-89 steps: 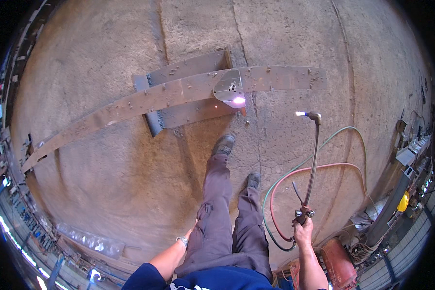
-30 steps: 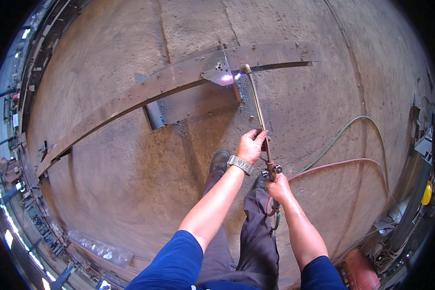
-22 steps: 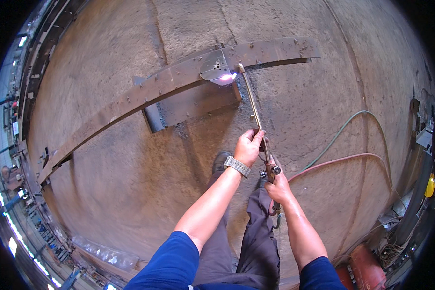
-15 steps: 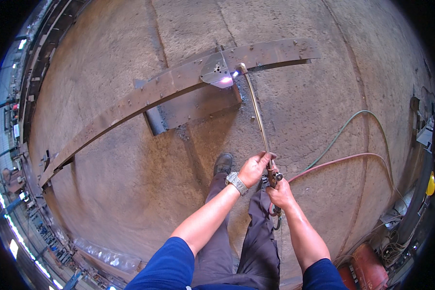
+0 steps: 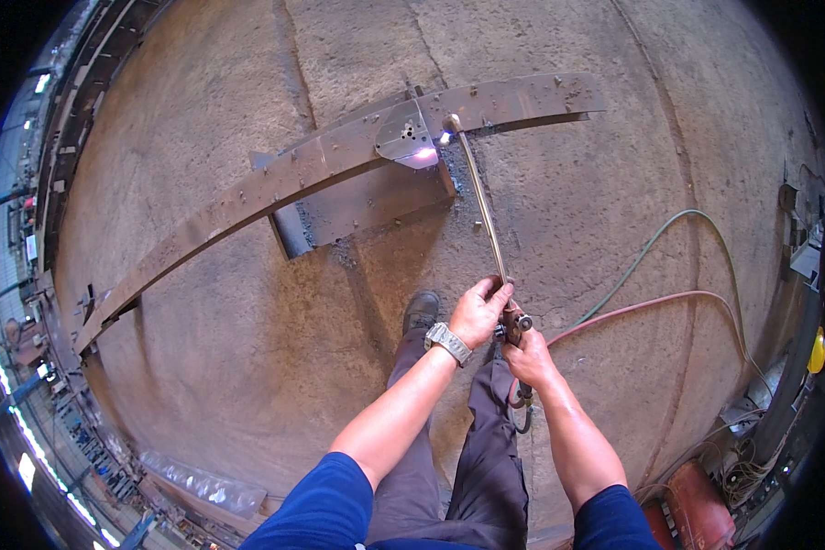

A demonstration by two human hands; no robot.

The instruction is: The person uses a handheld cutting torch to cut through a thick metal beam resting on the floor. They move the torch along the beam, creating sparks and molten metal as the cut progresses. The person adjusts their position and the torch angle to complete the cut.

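Observation:
A long brass-coloured cutting torch reaches away from me, its angled head beside a grey metal plate. That plate has several small holes and lies on a long rusty steel beam. Bright bluish-pink light glows at the torch tip and on the plate's near right edge. My left hand, with a watch at the wrist, closes its fingers around the torch tube just ahead of the valves. Behind it, my right hand is wrapped round the torch handle; its fingers are partly hidden.
A shorter steel channel lies under the beam, with dark crumbs around it. Green and red hoses run from the torch to the right across the concrete floor. A red metal box stands at lower right. My shoe is near the channel.
The torch head has shifted slightly left along the plate's edge. My left hand has moved a little left and up, and my right hand slightly left.

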